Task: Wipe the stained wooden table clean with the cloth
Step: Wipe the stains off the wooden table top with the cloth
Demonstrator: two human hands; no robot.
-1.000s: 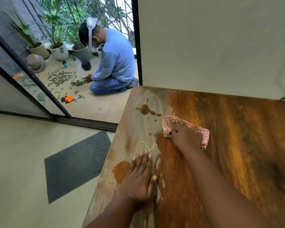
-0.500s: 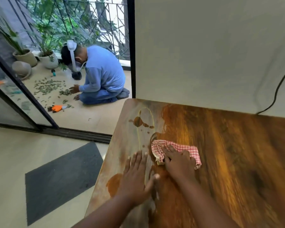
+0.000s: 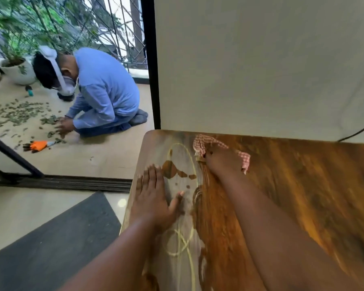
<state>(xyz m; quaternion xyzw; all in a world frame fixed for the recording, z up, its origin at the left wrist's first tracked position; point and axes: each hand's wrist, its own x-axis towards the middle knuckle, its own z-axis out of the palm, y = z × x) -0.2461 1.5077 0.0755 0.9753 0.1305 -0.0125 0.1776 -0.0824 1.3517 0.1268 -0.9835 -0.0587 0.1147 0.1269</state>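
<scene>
Head: cloth near table edge

A red-and-white checked cloth lies on the orange-brown wooden table, marked with brown stains and yellow loops.

The glossy brown wooden table has a rounded far-left corner, and its far edge meets a pale wall. A red-and-white checked cloth lies bunched on the top near that far edge, under the right hand, showing beyond its fingers and at its right side. The left hand rests flat on the pale, dull strip along the table's left edge. Just beyond and right of its fingertips lie dark brown blotchy stains. A thin yellow looping line runs between the two hands and curls into smaller loops nearer than the left wrist.
</scene>
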